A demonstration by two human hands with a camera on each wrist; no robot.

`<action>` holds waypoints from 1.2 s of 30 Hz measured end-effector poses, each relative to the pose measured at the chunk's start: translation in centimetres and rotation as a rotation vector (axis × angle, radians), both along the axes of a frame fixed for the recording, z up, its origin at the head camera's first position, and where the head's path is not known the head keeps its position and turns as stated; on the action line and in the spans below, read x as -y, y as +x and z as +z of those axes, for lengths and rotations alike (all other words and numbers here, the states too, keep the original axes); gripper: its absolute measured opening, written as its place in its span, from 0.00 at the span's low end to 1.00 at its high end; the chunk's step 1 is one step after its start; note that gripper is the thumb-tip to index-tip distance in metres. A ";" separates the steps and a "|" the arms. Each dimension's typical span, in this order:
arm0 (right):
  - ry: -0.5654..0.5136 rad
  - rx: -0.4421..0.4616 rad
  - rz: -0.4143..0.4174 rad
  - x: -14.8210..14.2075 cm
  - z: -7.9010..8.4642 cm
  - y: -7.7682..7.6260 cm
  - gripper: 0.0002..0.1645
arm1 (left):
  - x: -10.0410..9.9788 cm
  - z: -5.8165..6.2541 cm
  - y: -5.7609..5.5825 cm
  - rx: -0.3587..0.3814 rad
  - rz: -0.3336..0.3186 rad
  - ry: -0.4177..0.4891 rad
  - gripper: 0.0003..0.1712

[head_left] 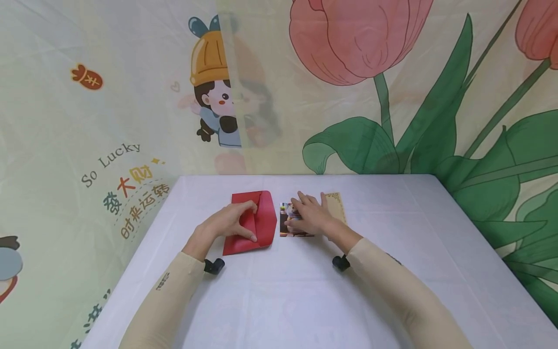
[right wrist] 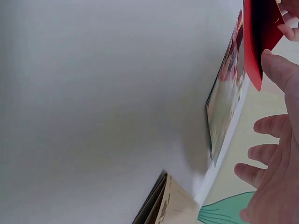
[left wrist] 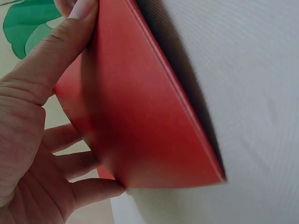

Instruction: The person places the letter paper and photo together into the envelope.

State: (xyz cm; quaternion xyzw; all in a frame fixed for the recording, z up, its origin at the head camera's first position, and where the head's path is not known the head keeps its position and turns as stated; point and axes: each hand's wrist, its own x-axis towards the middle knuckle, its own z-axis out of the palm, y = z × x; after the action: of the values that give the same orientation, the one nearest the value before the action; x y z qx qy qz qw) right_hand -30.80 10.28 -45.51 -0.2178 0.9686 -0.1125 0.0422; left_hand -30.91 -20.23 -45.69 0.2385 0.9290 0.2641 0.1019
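Observation:
My left hand (head_left: 228, 220) grips a red paper envelope (head_left: 267, 218), thumb and fingers bending in toward its opening from two sides. The flap lies unfolded to the right. In the left wrist view the envelope (left wrist: 140, 112) bows between thumb and fingertips, one edge lifted off the cloth. My right hand (head_left: 314, 215) hovers over a colour photo card (head_left: 284, 213), fingers spread, covering much of it. The right wrist view shows the photo card (right wrist: 226, 107) beside the envelope flap. Right of it a folded beige card (head_left: 336, 206) with a patterned border lies partly under the right hand.
A white cloth (head_left: 279, 300) covers the table, its far edge meeting a printed backdrop (head_left: 270, 160) with tulips and cartoon figures. Dark wrist cameras hang under both wrists, the left camera (head_left: 214, 266) low over the cloth.

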 end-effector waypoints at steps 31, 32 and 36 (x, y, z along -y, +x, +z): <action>0.092 0.101 -0.121 -1.5 -0.6 -0.7 0.56 | 0.0 -0.1 -0.1 0.015 0.004 0.011 0.46; 0.095 0.105 -0.129 -1.5 -0.6 -0.7 0.56 | 0.0 -0.1 -0.1 0.014 0.002 0.011 0.46; 0.108 0.103 -0.147 -1.4 -0.4 -0.7 0.55 | 0.1 0.0 -0.1 0.011 0.003 0.005 0.46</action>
State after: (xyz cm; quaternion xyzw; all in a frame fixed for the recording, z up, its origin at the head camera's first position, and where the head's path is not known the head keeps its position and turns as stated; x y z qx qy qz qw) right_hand -31.54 11.70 -45.88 -0.1373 0.9831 -0.0742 0.0955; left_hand -30.98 -20.31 -45.71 0.2361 0.9280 0.2679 0.1060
